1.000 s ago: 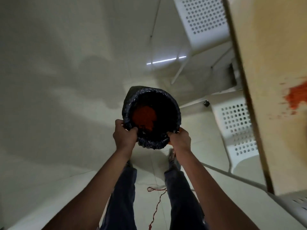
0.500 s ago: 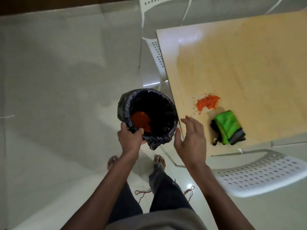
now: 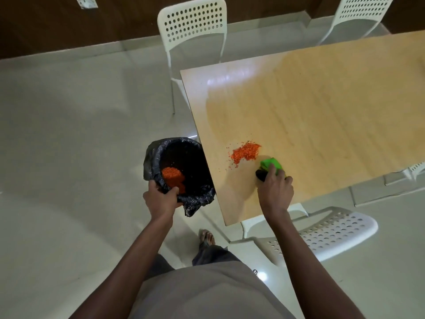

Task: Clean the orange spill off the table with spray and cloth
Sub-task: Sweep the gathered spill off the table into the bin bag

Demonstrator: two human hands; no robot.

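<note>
Presently: dry sweep-up step, ahead of any spraying. Right hand [image 3: 274, 187] grasps the green cloth [image 3: 271, 165], bunched on the counter [image 3: 322, 107] just beside the orange spill [image 3: 245, 153]. Left hand [image 3: 162, 201] clenches the rim of the lined bin [image 3: 184, 171], held against the counter's edge. Next move, by judgement: push the grains leftward over the edge into the bin. Count: cloth, one; spill heap on counter, one; orange heap in bin, one; bin, one; white chairs [image 3: 193, 24], three; spray bottle, none in view.
</note>
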